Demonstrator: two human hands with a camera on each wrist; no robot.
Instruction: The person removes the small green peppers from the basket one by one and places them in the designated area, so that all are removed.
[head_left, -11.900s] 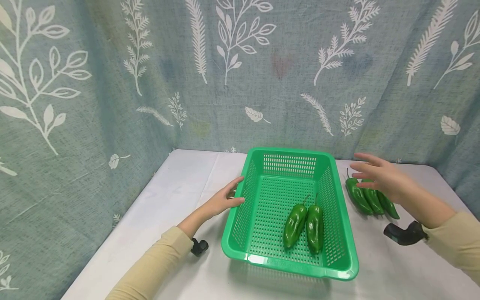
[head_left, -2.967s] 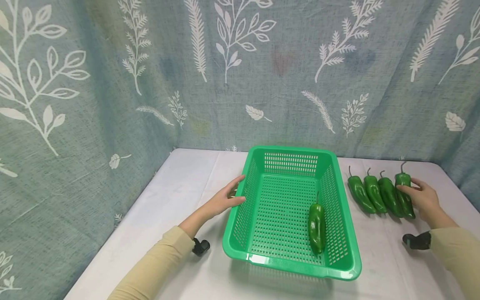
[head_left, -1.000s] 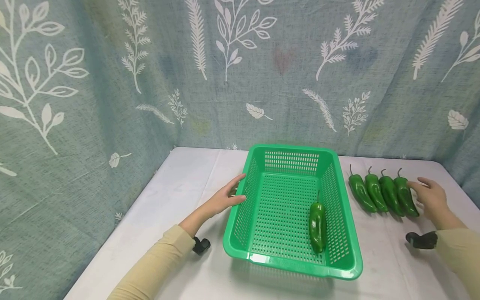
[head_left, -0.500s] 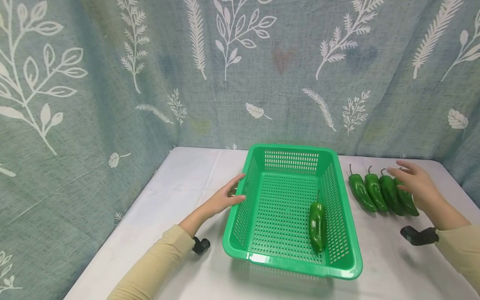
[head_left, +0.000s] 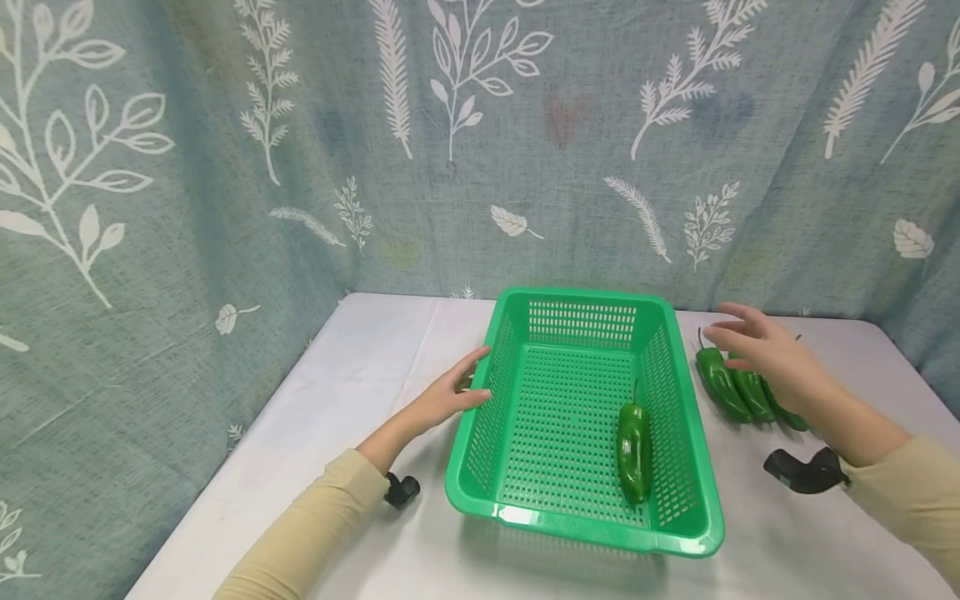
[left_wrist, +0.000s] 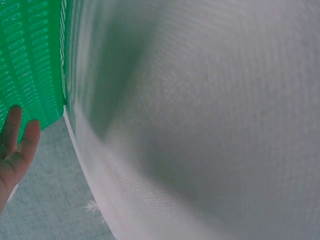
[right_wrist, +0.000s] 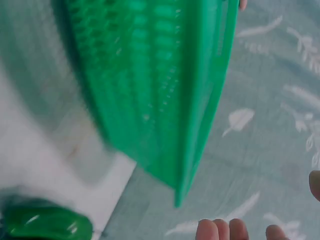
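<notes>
My left hand (head_left: pixel 442 400) is at the left rim of a green plastic basket (head_left: pixel 585 542), fingers extended and thumb apart; in the left wrist view its fingers (left_wrist: pixel 31 137) lie against the basket's side. One long green pepper (head_left: pixel 634 454) lies in the basket, near the right wall. To the right of the basket, a row of green peppers (head_left: pixel 723 387) lies on the table, stems pointing away. My right hand (head_left: pixel 780 362) hovers over that row, fingers loosely spread and holding nothing; it hides part of the peppers. One pepper (right_wrist: pixel 47 222) also shows in the right wrist view.
A white cloth covers the table (head_left: pixel 360 358). Behind and to the left hangs a blue-green curtain (head_left: pixel 450 217) with white leaf prints. A black wrist camera (head_left: pixel 806 471) sits below the right hand, another black camera (head_left: pixel 402 492) by the left wrist.
Of two peppers in the basket earliest on, one remains. The right hand held a pepper at the row's right end, let it go, then rose and moved left toward the basket. The left hand stayed put.
</notes>
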